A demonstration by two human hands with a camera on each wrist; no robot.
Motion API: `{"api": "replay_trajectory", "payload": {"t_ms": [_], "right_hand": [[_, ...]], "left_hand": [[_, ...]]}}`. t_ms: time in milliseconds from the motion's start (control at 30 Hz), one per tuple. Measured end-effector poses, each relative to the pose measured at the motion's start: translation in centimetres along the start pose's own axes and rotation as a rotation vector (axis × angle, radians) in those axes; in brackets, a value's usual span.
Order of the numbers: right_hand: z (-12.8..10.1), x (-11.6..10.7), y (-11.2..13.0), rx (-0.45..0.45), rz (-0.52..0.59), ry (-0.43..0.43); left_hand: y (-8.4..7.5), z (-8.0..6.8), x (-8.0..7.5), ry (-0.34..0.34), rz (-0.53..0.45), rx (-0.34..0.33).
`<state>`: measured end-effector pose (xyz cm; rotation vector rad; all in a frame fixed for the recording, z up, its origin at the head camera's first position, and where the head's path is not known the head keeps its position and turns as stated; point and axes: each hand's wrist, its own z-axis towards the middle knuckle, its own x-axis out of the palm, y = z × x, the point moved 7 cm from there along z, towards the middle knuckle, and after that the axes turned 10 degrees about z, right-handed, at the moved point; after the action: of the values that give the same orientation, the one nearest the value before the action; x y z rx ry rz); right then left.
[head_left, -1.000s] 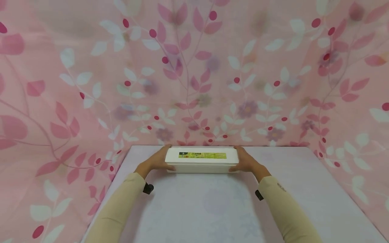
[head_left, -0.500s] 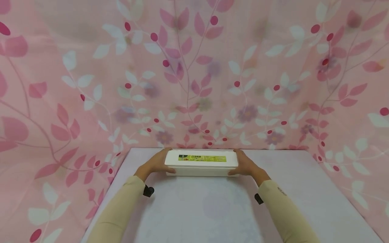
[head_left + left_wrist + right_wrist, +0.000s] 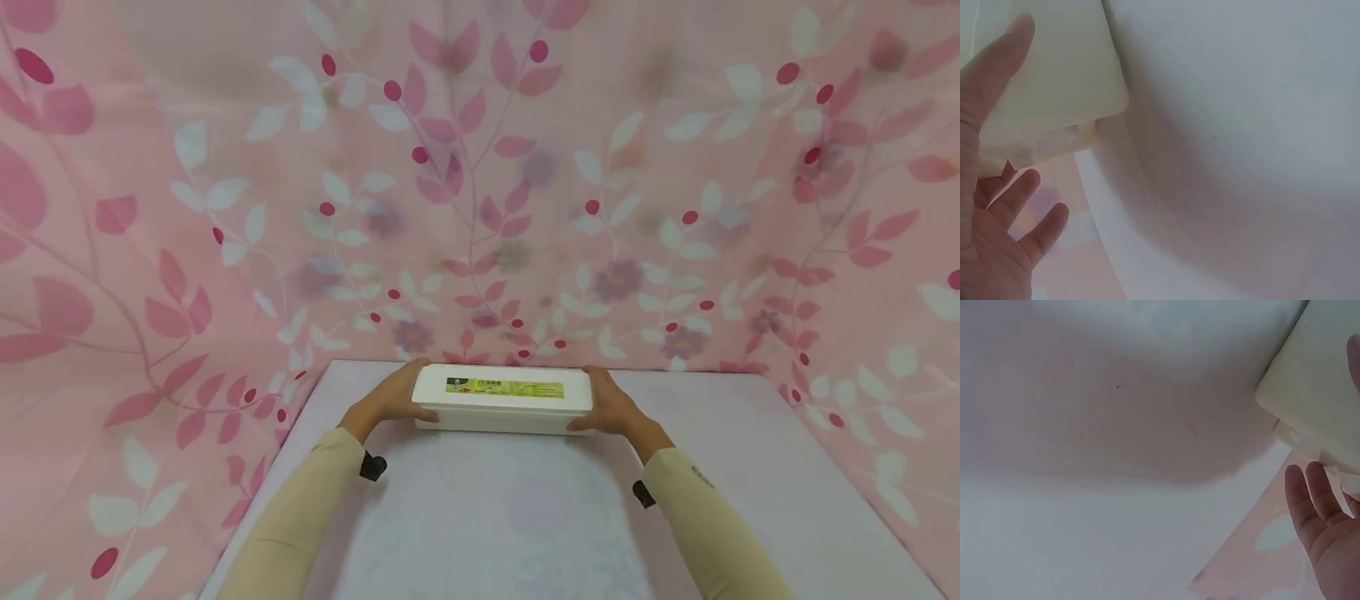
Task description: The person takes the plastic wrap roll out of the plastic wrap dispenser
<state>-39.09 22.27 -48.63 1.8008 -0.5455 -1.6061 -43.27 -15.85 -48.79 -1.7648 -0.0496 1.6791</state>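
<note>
A long white box [image 3: 502, 422] with a lid and a yellow-green label [image 3: 504, 388] sits near the far edge of the table. My left hand [image 3: 392, 395] grips its left end, thumb along the front face. At the opposite end my right hand [image 3: 613, 407] holds it in the same way. The left wrist view shows the thumb [image 3: 1000, 62] against the box [image 3: 1069, 69], with the fingers spread by its end. In the right wrist view the right fingers [image 3: 1319, 494] are at the end of the box [image 3: 1319, 381]; most of that thumb is cut off.
A pale cloth covers the table [image 3: 495, 517]. Just behind the box hangs a pink curtain [image 3: 480, 208] with a leaf print, which also runs along both sides. A small black device [image 3: 372, 467] is worn at the left wrist, another [image 3: 642, 493] at the right.
The head view has shifted slightly. Both hands stay on the ends of the box, and it shows no clear movement on the table.
</note>
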Motion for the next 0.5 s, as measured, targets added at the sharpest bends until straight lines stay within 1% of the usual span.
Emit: {"api": "replay_trajectory", "payload": {"t_ms": [200,500], "right_hand": [[-0.26,-0.39,0.08,0.012,-0.041,-0.035],[-0.37,-0.52,0.57,0.009,-0.082,-0.059]], "left_hand": [[0.07,0.09,-0.04,-0.020,0.050,-0.001],[-0.48,-0.67,-0.46,-0.051,0.085,0.010]]}}
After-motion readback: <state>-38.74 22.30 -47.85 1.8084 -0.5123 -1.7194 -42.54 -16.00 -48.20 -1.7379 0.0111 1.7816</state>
